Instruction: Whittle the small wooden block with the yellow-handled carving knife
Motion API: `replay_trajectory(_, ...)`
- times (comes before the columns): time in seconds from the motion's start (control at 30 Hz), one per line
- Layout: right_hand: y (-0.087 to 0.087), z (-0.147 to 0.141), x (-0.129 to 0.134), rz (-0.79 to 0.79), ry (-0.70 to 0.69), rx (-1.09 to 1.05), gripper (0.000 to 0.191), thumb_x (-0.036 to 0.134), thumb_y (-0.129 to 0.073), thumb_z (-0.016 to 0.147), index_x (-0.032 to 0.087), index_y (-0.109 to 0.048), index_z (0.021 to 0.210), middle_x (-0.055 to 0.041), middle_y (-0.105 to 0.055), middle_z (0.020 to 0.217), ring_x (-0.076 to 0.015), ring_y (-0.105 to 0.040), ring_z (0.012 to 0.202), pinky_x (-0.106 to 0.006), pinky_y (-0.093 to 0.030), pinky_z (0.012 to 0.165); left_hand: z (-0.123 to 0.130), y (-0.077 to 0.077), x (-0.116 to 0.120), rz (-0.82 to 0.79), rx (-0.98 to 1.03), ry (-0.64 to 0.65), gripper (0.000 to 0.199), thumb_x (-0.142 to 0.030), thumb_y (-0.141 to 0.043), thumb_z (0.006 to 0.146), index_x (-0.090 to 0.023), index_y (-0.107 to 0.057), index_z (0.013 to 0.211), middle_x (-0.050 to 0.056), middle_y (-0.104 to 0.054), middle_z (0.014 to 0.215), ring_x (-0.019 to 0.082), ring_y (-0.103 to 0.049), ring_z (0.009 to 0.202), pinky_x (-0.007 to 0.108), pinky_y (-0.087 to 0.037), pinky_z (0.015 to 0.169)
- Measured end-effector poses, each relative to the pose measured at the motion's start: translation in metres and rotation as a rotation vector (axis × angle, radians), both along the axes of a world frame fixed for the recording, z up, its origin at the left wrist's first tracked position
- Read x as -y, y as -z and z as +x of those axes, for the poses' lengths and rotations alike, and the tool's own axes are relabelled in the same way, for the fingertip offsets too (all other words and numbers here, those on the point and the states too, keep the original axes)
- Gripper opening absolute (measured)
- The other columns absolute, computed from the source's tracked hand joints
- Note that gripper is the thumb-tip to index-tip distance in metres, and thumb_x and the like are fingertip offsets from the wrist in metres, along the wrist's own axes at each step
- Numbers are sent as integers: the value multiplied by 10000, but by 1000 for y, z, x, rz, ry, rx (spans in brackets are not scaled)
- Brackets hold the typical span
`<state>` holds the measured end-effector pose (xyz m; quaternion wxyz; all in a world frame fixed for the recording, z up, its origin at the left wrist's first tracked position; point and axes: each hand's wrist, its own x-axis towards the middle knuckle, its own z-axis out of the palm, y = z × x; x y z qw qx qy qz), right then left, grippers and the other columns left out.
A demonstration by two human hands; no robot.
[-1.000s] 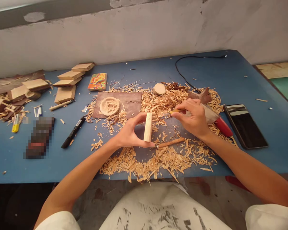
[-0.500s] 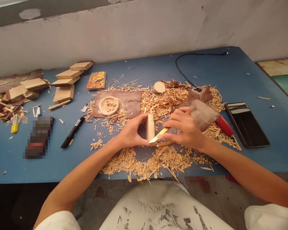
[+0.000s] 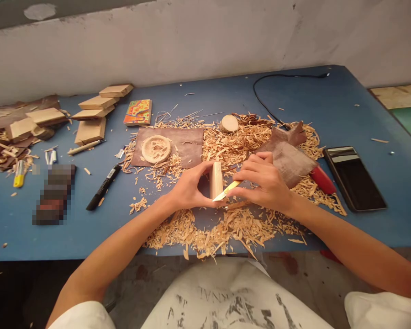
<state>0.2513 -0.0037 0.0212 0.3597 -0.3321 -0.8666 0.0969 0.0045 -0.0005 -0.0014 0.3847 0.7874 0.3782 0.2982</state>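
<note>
Left hand [image 3: 188, 186] is clamped on the wooden block [image 3: 216, 179] from its left; the right hand [image 3: 265, 183], just right of the block, grips the yellow knife [image 3: 233, 185]. Its blade [image 3: 221, 196] sits at the block's near end, beside the left thumb [image 3: 205, 201]. Shallow strokes, with that thumb tucked clear, should probably give the safest control.

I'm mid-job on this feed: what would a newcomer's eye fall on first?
Probably the middle of the blue table, where the left hand grips a wooden block and the right hand holds a yellow-handled knife, its blade by the block's near end. Next, the pale wood shavings strewn around both hands. Farther back and left, a carved wooden disc rests on a brown sheet.
</note>
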Motion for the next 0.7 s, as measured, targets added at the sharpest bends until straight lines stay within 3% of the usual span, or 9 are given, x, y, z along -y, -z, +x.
replay_trajectory(0.27, 3, 1, -6, 52, 78, 33, 380, 600, -688, 908, 235, -698, 804, 33, -673, 713, -156, -571, 721, -382, -342, 860, -1, 2, -1, 57, -30, 2, 917, -477, -926, 607, -214, -520, 1386, 126, -705, 1290, 317, -715, 1104, 490, -588, 977)
replay_trajectory(0.4, 9, 28, -34, 79, 358, 60, 423, 663, -649, 905, 253, -688, 808, 15, -715, 784, -200, -607, 792, -421, -332, 898, -2, 5, -2, 102, -36, 29, 941, -477, -937, 581, -218, -525, 1386, 130, -686, 1329, 324, -702, 1141, 490, -585, 983)
replay_trajectory(0.5, 7, 46, -46, 76, 518, 0, 457, 684, -618, 913, 252, -669, 775, 5, -682, 719, -212, -596, 751, -433, -347, 875, -3, 5, -2, 73, -34, 48, 935, -496, -938, 575, -214, -541, 1373, 134, -676, 1345, 326, -697, 1149, 491, -585, 992)
replay_trajectory(0.57, 2, 45, -42, 59, 461, -43, 434, 657, -626, 922, 254, -663, 763, 14, -663, 686, -200, -586, 713, -428, -357, 860, -3, 4, -2, 63, -26, 46, 945, -509, -937, 575, -212, -539, 1378, 129, -684, 1326, 316, -705, 1122, 485, -592, 980)
replay_trajectory(0.7, -6, 17, -14, -28, 128, -48, 379, 607, -675, 915, 247, -675, 798, 32, -679, 725, -168, -590, 714, -405, -356, 863, -2, 3, -1, 62, -20, 50, 947, -507, -934, 580, -211, -534, 1386, 132, -677, 1339, 321, -699, 1137, 484, -594, 978)
